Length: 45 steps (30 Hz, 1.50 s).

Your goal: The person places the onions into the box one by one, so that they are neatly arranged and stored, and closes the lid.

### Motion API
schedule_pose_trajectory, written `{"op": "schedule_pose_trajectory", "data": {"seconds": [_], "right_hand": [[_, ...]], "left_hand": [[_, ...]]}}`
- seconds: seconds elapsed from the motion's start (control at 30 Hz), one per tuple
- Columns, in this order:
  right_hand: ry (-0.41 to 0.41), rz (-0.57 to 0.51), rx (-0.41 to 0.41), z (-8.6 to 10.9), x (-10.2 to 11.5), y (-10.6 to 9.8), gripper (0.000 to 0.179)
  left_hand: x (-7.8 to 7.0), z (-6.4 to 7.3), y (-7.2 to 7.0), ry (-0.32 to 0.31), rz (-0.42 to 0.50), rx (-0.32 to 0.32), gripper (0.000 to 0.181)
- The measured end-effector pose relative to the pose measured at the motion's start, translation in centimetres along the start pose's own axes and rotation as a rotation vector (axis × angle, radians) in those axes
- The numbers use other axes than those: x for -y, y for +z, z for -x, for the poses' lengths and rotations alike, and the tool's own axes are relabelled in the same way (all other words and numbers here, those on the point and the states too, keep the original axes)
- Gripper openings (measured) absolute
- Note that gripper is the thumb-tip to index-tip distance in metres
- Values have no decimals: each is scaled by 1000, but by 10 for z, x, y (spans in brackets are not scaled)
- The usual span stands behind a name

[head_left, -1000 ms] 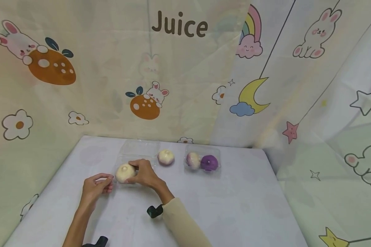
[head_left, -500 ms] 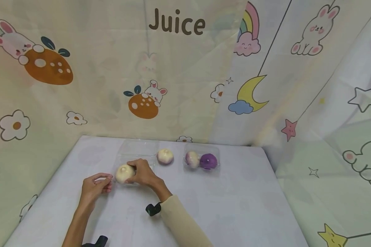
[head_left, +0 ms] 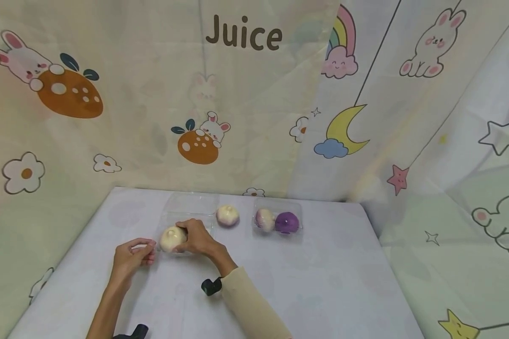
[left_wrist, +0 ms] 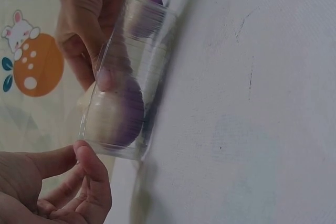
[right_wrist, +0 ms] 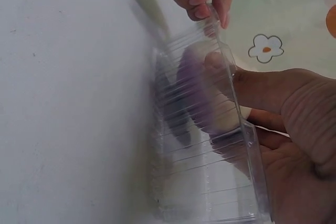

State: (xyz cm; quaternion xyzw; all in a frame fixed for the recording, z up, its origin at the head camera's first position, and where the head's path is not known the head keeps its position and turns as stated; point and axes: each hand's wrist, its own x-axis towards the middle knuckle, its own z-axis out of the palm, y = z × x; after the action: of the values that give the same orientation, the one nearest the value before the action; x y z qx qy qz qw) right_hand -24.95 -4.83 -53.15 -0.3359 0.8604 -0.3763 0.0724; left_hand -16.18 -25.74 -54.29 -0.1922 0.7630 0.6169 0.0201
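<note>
A clear plastic clamshell box (head_left: 197, 233) lies with its lid (head_left: 192, 203) folded back. My right hand (head_left: 199, 238) holds a cream-and-purple turnip (head_left: 171, 239) inside its left half, thumb on the near side and fingers behind. Through the ribbed wall in the right wrist view, the turnip (right_wrist: 202, 93) shows its purple underside. At the box's left corner my left hand (head_left: 131, 256) pinches the rim between thumb and forefinger, as the left wrist view also shows. Another turnip (head_left: 227, 216) sits on the table just right of the box.
Farther right stands a second clear box (head_left: 296, 204), with a pale turnip (head_left: 264, 220) and a deep purple round vegetable (head_left: 287, 222) in it. All of this is on a white-covered table (head_left: 322, 282). A printed cloth (head_left: 254, 94) hangs behind and at the sides.
Both hands keep their places on the turnip and the box rim. Only the head view shifts slightly.
</note>
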Motion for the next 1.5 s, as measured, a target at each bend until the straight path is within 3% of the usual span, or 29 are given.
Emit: {"op": "schedule_pose_trajectory", "data": {"seconds": [0.37,0.57,0.7,0.8,0.93,1.03,1.5], "right_hand": [[56,-25,14,1,-2,0,79],[30,-12,1,1,-2,-3,70],[20,15,-17,-3,-12,2,73],[8,84,-64,-14,-39,22,90],[15,62,-77,-10,-32,14,89],[38,-26,-63,4,-6,-10,81],[11,-223,-188,19,-7,-40,82]], "left_hand": [[0,1,1,14,-12,-10,36],[1,1,2,12,-8,-12,37],[1,0,1,14,-4,-12,37],[1,0,1,12,3,-12,36],[1,1,1,11,8,-15,36],[1,1,1,9,6,-16,36],[1,-1,-1,10,-4,-7,38]]}}
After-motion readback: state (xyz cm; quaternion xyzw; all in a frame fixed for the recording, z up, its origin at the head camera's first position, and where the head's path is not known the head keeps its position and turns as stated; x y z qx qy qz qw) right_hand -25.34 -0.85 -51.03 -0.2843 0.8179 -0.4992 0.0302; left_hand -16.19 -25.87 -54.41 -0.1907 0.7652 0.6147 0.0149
